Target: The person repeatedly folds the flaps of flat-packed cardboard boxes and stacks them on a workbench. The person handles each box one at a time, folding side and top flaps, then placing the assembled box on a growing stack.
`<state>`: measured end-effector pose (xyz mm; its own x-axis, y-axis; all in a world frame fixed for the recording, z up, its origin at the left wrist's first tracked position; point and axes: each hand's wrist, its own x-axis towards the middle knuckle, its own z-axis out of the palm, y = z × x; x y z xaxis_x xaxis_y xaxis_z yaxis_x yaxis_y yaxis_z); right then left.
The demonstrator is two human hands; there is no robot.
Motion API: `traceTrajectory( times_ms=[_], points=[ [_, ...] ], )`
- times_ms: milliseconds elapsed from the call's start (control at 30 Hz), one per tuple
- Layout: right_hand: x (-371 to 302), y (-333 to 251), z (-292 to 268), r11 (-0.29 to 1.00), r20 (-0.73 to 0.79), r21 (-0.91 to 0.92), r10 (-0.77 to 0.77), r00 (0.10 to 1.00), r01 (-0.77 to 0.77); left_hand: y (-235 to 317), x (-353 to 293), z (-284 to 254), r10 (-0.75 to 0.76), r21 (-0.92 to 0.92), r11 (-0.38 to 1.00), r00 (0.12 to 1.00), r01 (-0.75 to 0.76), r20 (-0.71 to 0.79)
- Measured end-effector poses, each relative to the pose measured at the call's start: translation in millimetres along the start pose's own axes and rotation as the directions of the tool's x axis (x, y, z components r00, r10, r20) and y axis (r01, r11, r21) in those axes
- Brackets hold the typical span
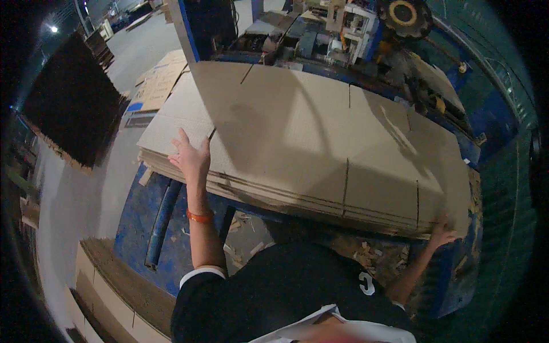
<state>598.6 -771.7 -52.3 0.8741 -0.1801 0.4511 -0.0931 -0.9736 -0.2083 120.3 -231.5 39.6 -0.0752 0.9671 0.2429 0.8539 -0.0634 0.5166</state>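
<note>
A stack of large brown cardboard sheets (274, 114) with short slots cut along the long edges lies across the blue machine bed in front of me. My left hand (191, 157) is at the near left edge of the stack. Its fingers are spread and its thumb points up, with nothing gripped. At the near right corner, my right hand (441, 233) pinches the edge of the cardboard, the thumb over the top sheet; part of its fingers is hard to make out. The near edges of several sheets show slightly uneven layers.
Machinery with a dark round wheel (402, 12) stands behind the stack. A blue post (189, 31) rises at the far left corner. More cardboard stacks stand at lower left (114, 286) and far left (68, 103). Cardboard scraps (372, 257) lie below the bed.
</note>
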Motion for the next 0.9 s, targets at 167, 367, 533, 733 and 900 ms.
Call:
traceTrajectory(
  times_ms=[167,367,533,733,900],
  points=[
    [30,13,54,0.477,-0.181,0.876,0.195,0.964,0.068,7,25,-19,-0.017,-0.63,0.699,0.874,-0.337,-0.486],
    [51,-12,25,0.578,-0.441,0.781,0.24,0.865,0.238,-40,79,0,-0.302,-0.963,0.199,0.946,0.184,0.118],
    [62,-37,-67,-0.125,0.189,0.978,0.216,0.958,-0.165,-73,97,8,-0.107,-0.862,0.506,0.994,0.035,-0.023],
    [-56,-65,-194,0.144,-0.297,0.947,0.055,0.953,0.286,-67,-5,-53,0.289,-0.775,0.608,0.957,-0.173,0.013],
    [-150,-93,-181,0.241,-0.323,0.724,-0.709,0.627,0.646,-13,-74,-46,0.733,-0.615,0.481,0.671,-0.625,-0.109]
  ],
)
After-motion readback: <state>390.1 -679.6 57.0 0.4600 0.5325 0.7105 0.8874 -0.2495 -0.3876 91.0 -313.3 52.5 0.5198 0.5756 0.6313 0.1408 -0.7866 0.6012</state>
